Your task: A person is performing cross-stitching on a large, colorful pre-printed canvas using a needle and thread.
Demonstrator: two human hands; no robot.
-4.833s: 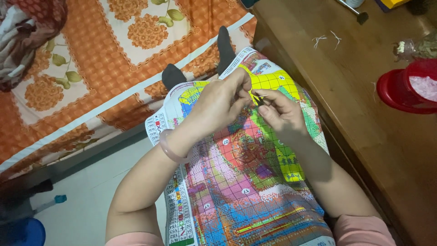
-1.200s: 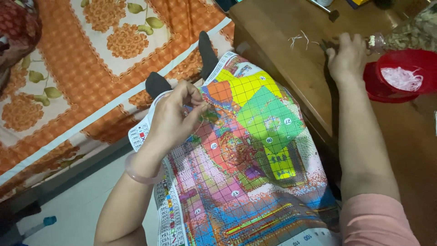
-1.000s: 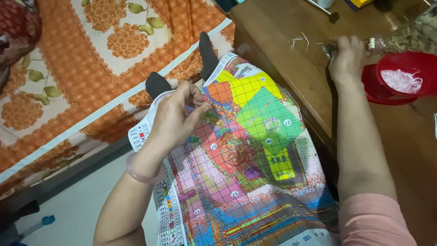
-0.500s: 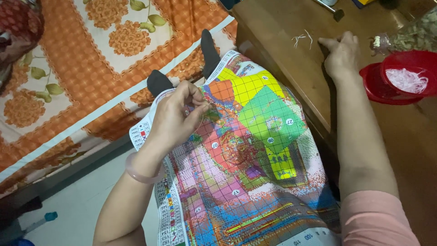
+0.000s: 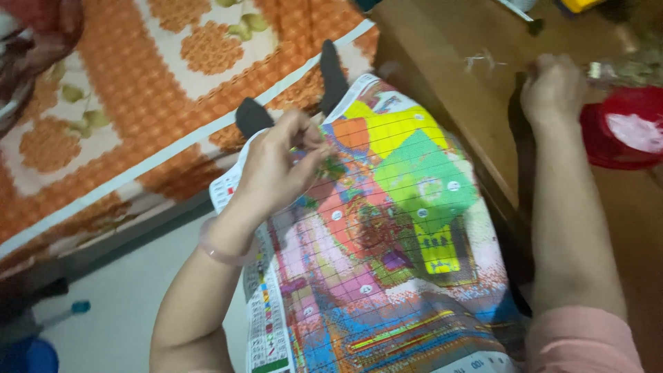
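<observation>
- The left hand [image 5: 280, 166], center-left of the frame, has its grip pinched on the upper edge of the colourful cross-stitch chart [image 5: 387, 235], probably to keep it flat on the lap.
- The right hand [image 5: 552, 90], upper right, rests curled on the wooden tabletop [image 5: 442, 62] beside a red bowl [image 5: 621, 128]; I cannot tell if it holds something.

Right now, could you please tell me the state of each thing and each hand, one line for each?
Left hand: fingers pinched together at the canvas's upper edge.
Right hand: stretched out, resting on the wooden table.
Cross-stitch canvas: spread flat over the lap, colourful grid pattern facing up.
Red container: open, something white inside.
</observation>
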